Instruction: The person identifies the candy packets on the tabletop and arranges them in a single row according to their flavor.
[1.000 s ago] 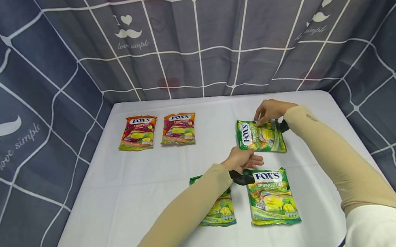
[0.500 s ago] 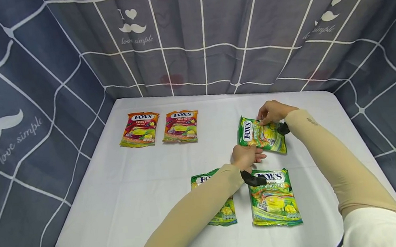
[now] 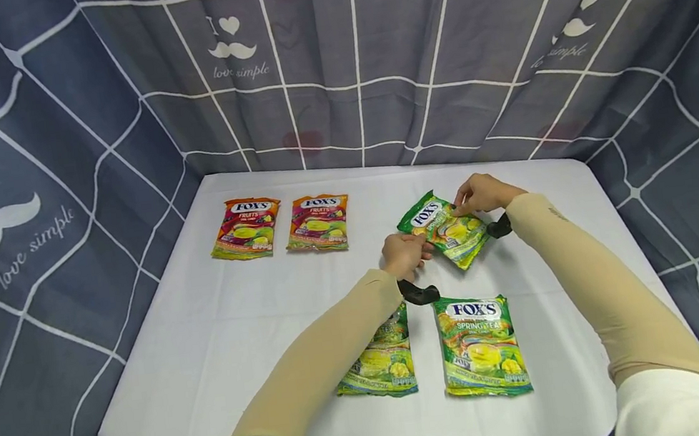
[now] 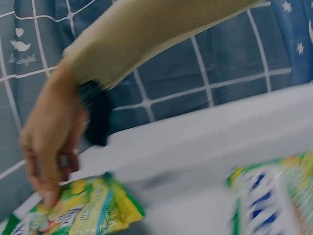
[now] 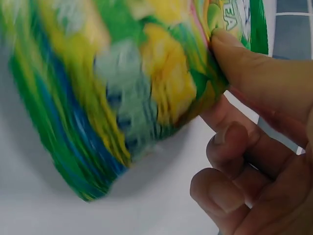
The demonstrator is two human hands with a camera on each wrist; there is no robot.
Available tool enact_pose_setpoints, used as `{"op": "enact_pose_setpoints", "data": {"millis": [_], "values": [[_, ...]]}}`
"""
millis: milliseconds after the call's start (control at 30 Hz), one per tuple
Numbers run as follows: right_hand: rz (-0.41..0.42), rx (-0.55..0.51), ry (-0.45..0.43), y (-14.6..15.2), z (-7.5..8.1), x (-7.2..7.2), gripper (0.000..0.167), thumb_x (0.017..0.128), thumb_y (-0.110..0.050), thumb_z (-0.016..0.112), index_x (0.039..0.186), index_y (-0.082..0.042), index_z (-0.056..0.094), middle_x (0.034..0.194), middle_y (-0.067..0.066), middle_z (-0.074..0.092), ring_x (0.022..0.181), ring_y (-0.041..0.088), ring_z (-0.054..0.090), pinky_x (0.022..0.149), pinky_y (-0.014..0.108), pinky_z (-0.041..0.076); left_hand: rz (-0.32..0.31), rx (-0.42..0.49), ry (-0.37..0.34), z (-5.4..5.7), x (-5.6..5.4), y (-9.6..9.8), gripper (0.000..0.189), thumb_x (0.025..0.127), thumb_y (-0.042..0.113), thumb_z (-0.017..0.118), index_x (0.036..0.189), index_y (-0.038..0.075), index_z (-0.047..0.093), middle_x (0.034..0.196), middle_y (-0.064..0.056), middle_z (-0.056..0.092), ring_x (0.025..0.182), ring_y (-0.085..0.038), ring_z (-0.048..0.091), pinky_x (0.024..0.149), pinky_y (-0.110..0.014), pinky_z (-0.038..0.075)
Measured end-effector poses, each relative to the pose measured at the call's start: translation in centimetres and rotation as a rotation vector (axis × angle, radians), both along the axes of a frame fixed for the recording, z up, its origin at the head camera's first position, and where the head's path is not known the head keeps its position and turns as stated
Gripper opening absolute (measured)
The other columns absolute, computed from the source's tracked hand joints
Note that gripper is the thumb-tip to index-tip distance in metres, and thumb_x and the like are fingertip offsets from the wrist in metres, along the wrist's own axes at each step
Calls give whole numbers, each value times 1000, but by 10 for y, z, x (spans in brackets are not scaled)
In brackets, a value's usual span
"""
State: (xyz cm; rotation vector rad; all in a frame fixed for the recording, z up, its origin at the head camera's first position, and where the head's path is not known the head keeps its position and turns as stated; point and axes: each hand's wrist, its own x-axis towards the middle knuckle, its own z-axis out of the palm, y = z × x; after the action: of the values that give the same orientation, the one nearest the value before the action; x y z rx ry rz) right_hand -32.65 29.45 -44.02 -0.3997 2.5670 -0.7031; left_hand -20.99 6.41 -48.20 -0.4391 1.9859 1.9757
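A green candy bag (image 3: 448, 227) lies tilted between the two hands, seemingly lifted off the table in part. My left hand (image 3: 404, 255) pinches its lower left edge; the fingers underneath are partly hidden. My right hand (image 3: 483, 194) grips the opposite, upper right edge. Close up in the right wrist view, the thumb of the right hand (image 5: 264, 83) presses on the bag (image 5: 142, 73) and the other fingers curl below. The left wrist view also has the right hand (image 4: 54, 132) pinching the bag (image 4: 88, 205).
Two more green bags lie nearer the front, one at right (image 3: 482, 347) and one partly under the left forearm (image 3: 379, 365). Two orange candy bags, a left one (image 3: 247, 229) and a right one (image 3: 318, 224), lie at the back left. A grey curtain (image 3: 318, 56) surrounds the white table (image 3: 212, 377).
The green bag has turned counterclockwise, its printed top now toward the upper left. My left hand has moved up and left with it, while the right hand has stayed nearly in place.
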Motion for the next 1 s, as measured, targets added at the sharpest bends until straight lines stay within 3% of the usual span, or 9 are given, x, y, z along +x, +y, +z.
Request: {"op": "enact_pose_setpoints", "data": {"millis": [133, 267, 367, 500, 700, 867, 1000], "values": [[-120, -108, -58, -7, -2, 2, 29, 101, -26, 83, 108, 2, 78, 77, 4, 66, 61, 12, 50, 57, 28, 44, -53, -145, 53, 6, -30, -24, 21, 112, 17, 67, 119, -2, 73, 93, -12, 81, 57, -9, 62, 51, -23, 48], [-225, -197, -71, -25, 1, 7, 34, 102, -27, 83, 111, 5, 76, 80, 7, 65, 61, 12, 48, 59, 30, 44, -84, -274, 115, 17, -53, -48, 22, 111, 16, 68, 120, -4, 73, 94, -15, 80, 71, -25, 75, 67, -37, 62], [-293, -243, -71, -43, 3, 11, 34, 101, -28, 83, 109, 4, 76, 84, 8, 66, 61, 13, 48, 63, 34, 45, -100, -350, 151, 25, -68, -66, 25, 110, 19, 70, 120, -3, 75, 92, -15, 79, 88, -33, 79, 77, -43, 62], [-378, -282, -45, -66, -2, 11, 34, 100, -28, 85, 108, 3, 77, 88, 5, 69, 65, 15, 50, 65, 36, 46, -142, -486, 197, 30, -86, -85, 26, 109, 22, 73, 120, -1, 77, 96, -16, 79, 90, -32, 78, 73, -39, 59], [-475, -276, 13, -95, -15, 13, 37, 100, -32, 84, 111, 2, 77, 99, 11, 75, 84, 22, 59, 75, 39, 50, -178, -648, 296, 30, -95, -103, 25, 109, 17, 71, 123, -3, 76, 120, -20, 76, 99, -32, 74, 81, -42, 62], [-502, -269, 58, -109, -27, 17, 37, 100, -32, 85, 108, 3, 79, 108, 15, 71, 99, 28, 58, 82, 39, 46, -208, -784, 357, 16, -100, -108, 25, 110, 17, 69, 127, 0, 76, 129, -18, 75, 100, -32, 74, 85, -46, 61], [-511, -285, 58, -113, -36, 18, 35, 100, -31, 85, 104, 3, 78, 102, 16, 76, 105, 31, 62, 87, 40, 48, -234, -891, 404, 5, -103, -107, 25, 111, 18, 69, 128, 2, 76, 126, -16, 76, 96, -31, 74, 86, -47, 60]]}}
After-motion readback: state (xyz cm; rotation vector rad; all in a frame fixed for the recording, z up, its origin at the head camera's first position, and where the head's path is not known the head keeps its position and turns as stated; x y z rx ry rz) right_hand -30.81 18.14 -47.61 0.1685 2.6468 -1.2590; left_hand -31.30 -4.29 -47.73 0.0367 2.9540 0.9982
